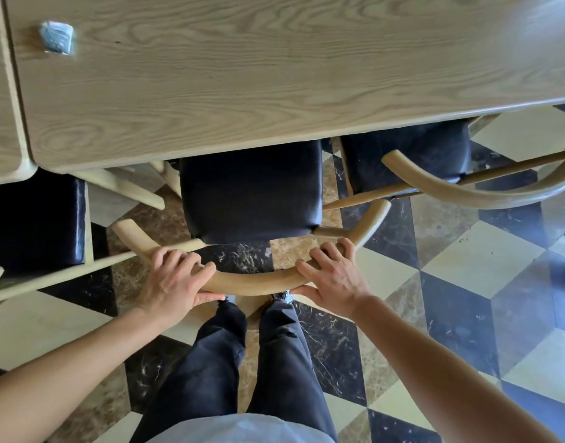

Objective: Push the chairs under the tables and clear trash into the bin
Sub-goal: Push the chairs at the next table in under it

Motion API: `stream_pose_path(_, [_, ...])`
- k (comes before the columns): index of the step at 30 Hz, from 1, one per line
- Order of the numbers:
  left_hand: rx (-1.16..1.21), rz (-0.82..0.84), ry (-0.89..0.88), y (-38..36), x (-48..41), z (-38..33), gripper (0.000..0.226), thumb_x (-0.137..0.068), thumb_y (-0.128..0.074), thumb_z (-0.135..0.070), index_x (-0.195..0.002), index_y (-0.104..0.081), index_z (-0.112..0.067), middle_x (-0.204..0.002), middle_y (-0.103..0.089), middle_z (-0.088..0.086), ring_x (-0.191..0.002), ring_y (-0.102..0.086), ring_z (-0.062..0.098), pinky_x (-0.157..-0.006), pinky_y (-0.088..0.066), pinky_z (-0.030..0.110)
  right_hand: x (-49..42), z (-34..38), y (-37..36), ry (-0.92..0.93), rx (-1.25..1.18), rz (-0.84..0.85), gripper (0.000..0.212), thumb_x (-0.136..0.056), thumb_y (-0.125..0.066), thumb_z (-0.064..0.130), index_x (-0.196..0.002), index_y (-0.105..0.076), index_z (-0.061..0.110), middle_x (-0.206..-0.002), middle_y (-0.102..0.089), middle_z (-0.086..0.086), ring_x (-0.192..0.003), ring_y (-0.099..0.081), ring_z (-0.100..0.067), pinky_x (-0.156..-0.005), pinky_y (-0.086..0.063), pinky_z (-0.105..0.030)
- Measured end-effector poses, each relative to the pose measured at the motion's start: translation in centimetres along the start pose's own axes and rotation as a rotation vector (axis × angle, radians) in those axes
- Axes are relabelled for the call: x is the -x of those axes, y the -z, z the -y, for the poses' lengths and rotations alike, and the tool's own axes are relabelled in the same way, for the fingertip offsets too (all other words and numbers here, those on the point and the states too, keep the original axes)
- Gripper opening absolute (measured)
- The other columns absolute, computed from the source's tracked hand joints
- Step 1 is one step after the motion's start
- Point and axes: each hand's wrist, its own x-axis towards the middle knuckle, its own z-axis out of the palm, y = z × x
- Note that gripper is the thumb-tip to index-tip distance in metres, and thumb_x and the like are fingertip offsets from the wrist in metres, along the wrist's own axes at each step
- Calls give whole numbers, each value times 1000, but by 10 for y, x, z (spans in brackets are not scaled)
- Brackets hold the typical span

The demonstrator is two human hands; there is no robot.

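Observation:
A wooden chair with a dark padded seat (250, 190) stands in front of me, its seat partly under the light wooden table (274, 75). My left hand (175, 282) and my right hand (332, 276) both grip its curved wooden backrest (255, 281), one on each side. A small crumpled blue-white wrapper (56, 37) lies on the table top at the far left.
A second chair (412, 158) sits to the right, partly under the table, its backrest (466, 190) curving outward. A third dark-seated chair (35, 225) is at the left by another table (0, 123). The floor is checkered tile (466, 282). My legs stand just behind the chair.

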Motion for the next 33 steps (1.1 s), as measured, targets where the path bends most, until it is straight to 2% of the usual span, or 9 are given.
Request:
stream_pose_path(4, [20,22,48,3,-11,7,77,-90,-33,-79,-101,-69,-11,-88,-62,12,-83,-58,34,-85,-38,53,-21,-13,5,30,3,12,48,-94,-51,67,-107,-59,22,-93,-56,-4,-88,-52,-29,-95,-36,-55])
stream_pose_path(8, [29,34,63,4,-19,13,77,-90,-33,-78,-101,-68,-11,-90,-62,12,-84,-58,34,-86,-38,53,-35,-21,9,52,3,11,46,-93,-53,66,-107,-55,23,-92,-56,-5,-89,-52,-29,-96,-35,-56])
stream_pose_path(18, [23,62,100,15,-40,31,82,-89,-27,-80,-96,-70,-11,-87,-61,11,-82,-58,32,-85,-37,53,-71,-32,21,75,28,51,44,-90,-61,64,-103,-62,22,-89,-56,-3,-87,-51,-28,-96,-37,-55])
stream_pose_path(22, [45,52,102,16,-45,26,87,-92,-18,-79,-98,-71,-9,-87,-62,13,-82,-58,34,-84,-38,54,-73,-39,27,78,28,96,40,-90,-60,60,-107,-62,23,-93,-58,-3,-92,-53,-30,-97,-34,-54])
stream_pose_path(24, [48,51,113,16,-45,25,89,-92,-15,-79,-97,-71,-10,-87,-62,13,-82,-59,34,-84,-38,54,-73,-38,29,72,13,123,42,-92,-50,60,-109,-62,24,-95,-59,-3,-94,-53,-30,-98,-33,-54])
stream_pose_path(27, [15,57,132,12,-46,22,83,-88,-24,-82,-95,-71,-13,-86,-61,10,-81,-57,33,-84,-37,52,-71,-41,32,70,15,152,49,-93,-38,62,-111,-61,24,-96,-59,-3,-95,-53,-29,-99,-30,-53])
stream_pose_path(33, [17,-8,119,4,-46,11,76,-86,-33,-79,-95,-70,-14,-85,-61,8,-79,-56,31,-83,-36,50,-68,-53,33,93,49,173,40,-93,-53,64,-109,-59,28,-95,-57,-1,-95,-53,-29,-99,-34,-54])
